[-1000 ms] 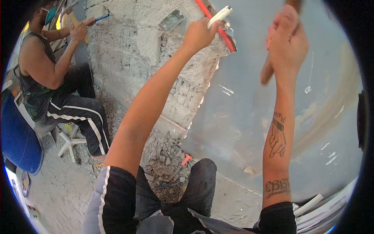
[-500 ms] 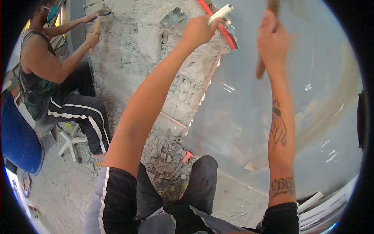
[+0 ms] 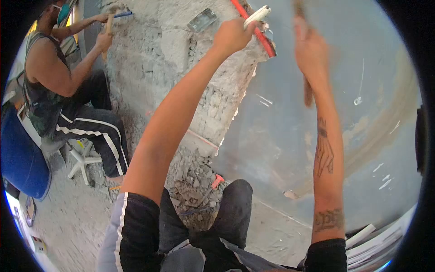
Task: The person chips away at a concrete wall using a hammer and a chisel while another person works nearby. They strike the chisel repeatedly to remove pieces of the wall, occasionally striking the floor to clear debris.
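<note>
My left hand (image 3: pixel 232 37) is raised against the wall and grips a white-handled chisel (image 3: pixel 256 16), whose tip rests beside a red corrugated conduit (image 3: pixel 258 35) in a chased groove of the rough grey blockwork (image 3: pixel 181 68). My right hand (image 3: pixel 311 51) is closed around a wooden hammer handle (image 3: pixel 307 93), blurred with motion, up near the chisel's head. The hammer's head is out of view at the top edge.
A metal outlet box (image 3: pixel 200 20) is set in the wall left of the conduit. Rubble (image 3: pixel 192 181) and an orange-handled tool (image 3: pixel 216 182) lie at the wall's foot. At left, a co-worker (image 3: pixel 59 86) on a white stool (image 3: pixel 84 163) chisels the same wall. A blue barrel (image 3: pixel 20 158) stands far left.
My right hand has swung the hammer leftward toward the chisel. The left hand has held the chisel in place. The co-worker has kept striking the wall.
</note>
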Demonstrator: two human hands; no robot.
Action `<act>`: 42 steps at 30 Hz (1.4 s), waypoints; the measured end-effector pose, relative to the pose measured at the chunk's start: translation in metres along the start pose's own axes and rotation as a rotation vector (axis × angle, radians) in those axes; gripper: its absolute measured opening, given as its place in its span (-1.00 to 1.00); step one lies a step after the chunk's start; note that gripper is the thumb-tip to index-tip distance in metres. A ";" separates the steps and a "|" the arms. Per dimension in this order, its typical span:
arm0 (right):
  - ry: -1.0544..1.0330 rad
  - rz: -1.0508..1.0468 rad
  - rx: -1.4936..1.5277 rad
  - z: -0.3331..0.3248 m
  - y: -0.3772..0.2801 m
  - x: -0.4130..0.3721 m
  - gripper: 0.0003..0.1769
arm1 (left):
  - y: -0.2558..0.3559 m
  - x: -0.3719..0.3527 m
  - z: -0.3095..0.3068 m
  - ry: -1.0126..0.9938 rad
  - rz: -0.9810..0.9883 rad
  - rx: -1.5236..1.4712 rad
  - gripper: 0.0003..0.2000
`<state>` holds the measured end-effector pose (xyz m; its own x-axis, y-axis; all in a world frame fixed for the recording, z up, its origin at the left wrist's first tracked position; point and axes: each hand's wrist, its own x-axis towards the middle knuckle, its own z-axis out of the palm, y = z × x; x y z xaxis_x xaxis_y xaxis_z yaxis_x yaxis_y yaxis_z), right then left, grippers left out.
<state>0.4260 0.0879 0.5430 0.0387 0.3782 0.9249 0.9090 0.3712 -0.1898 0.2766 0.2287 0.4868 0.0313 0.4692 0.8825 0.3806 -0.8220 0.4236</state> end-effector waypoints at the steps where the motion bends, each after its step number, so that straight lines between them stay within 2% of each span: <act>1: -0.314 0.247 -0.261 0.005 0.001 -0.001 -0.30 | -0.002 -0.004 0.003 -0.003 -0.009 -0.001 -0.46; 2: -0.317 0.251 -0.265 -0.001 0.004 -0.001 -0.30 | -0.002 -0.005 0.005 -0.003 -0.006 0.003 -0.46; 5: -0.299 0.296 -0.239 -0.033 -0.044 0.002 -0.32 | -0.006 0.002 0.004 0.017 0.013 0.001 -0.47; 7: -0.025 0.197 -0.156 -0.045 -0.070 -0.003 -0.35 | -0.003 0.003 0.003 0.013 0.030 -0.001 -0.47; 8: -0.028 0.198 -0.158 -0.047 -0.078 -0.009 -0.35 | 0.000 0.000 0.001 -0.007 0.013 -0.017 -0.47; 10: 0.376 -0.351 0.044 -0.044 -0.086 -0.014 -0.55 | -0.004 0.000 0.003 -0.019 -0.009 -0.029 -0.46; 11: 0.372 -0.353 0.047 -0.036 -0.078 -0.014 -0.55 | -0.005 0.000 0.004 0.009 0.010 -0.023 -0.46; 13: 0.457 -0.378 -0.052 -0.007 -0.043 -0.015 -0.30 | -0.005 0.001 0.006 0.045 0.024 -0.018 -0.46; 14: 0.362 -0.383 -0.077 0.011 -0.026 -0.014 -0.25 | -0.001 0.001 0.003 0.030 -0.014 -0.015 -0.46; 15: 0.356 -0.379 -0.080 0.016 -0.012 -0.010 -0.25 | 0.002 -0.003 0.003 0.005 -0.054 -0.015 -0.46; 17: -0.193 0.211 -0.323 0.014 0.004 0.004 -0.23 | 0.004 -0.004 0.003 0.000 -0.047 0.003 -0.47; 18: -0.190 0.198 -0.324 0.007 -0.006 0.008 -0.23 | 0.003 -0.002 0.001 0.002 -0.046 0.026 -0.47; 21: -0.005 0.145 -0.273 -0.041 -0.055 0.007 -0.37 | -0.002 0.000 0.005 -0.027 -0.063 -0.014 -0.51; 23: 0.184 0.082 0.190 -0.059 -0.076 0.007 -0.32 | 0.002 -0.003 0.003 -0.024 -0.060 -0.017 -0.51; 24: 0.184 0.084 0.193 -0.052 -0.070 0.006 -0.32 | 0.003 -0.003 0.002 -0.017 -0.056 -0.017 -0.51; 28: 0.100 -0.037 -0.332 -0.007 -0.032 -0.001 -0.15 | -0.002 -0.003 0.004 -0.021 -0.074 0.007 -0.52; 29: 0.091 -0.032 -0.336 -0.004 -0.029 0.000 -0.15 | -0.004 -0.002 0.005 -0.003 -0.038 -0.018 -0.49; 31: -0.366 0.371 -0.255 -0.003 -0.033 0.007 -0.17 | -0.002 0.001 0.004 0.025 0.014 -0.043 -0.45; 32: -0.364 0.353 -0.255 -0.005 -0.036 0.011 -0.17 | -0.004 0.003 0.002 0.017 -0.001 -0.015 -0.45; 34: -0.104 0.122 -0.139 -0.023 -0.047 0.005 -0.29 | -0.003 0.000 0.003 -0.012 -0.016 0.013 -0.45; 35: -0.100 0.122 -0.137 -0.033 -0.056 0.001 -0.29 | -0.002 0.001 0.002 -0.011 -0.030 0.020 -0.45; 37: 0.144 0.036 0.121 -0.045 -0.083 -0.008 -0.29 | 0.000 0.000 -0.003 -0.010 -0.046 0.033 -0.45; 38: 0.145 0.035 0.127 -0.038 -0.072 -0.006 -0.29 | 0.001 0.000 -0.006 -0.032 -0.046 0.030 -0.47; 40: 0.297 -0.217 0.102 -0.016 -0.033 -0.002 -0.30 | 0.004 0.001 -0.007 -0.063 -0.044 0.023 -0.49; 41: 0.295 -0.212 0.101 -0.004 -0.020 0.001 -0.30 | 0.003 0.002 -0.006 -0.065 -0.060 0.017 -0.49; 42: 0.002 0.021 -0.074 0.005 -0.018 0.004 -0.25 | 0.003 0.001 -0.005 -0.066 -0.079 0.010 -0.49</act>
<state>0.4076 0.0871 0.5479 0.0586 0.3839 0.9215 0.9362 0.2994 -0.1842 0.2733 0.2254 0.4898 0.0619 0.5529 0.8310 0.3931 -0.7788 0.4889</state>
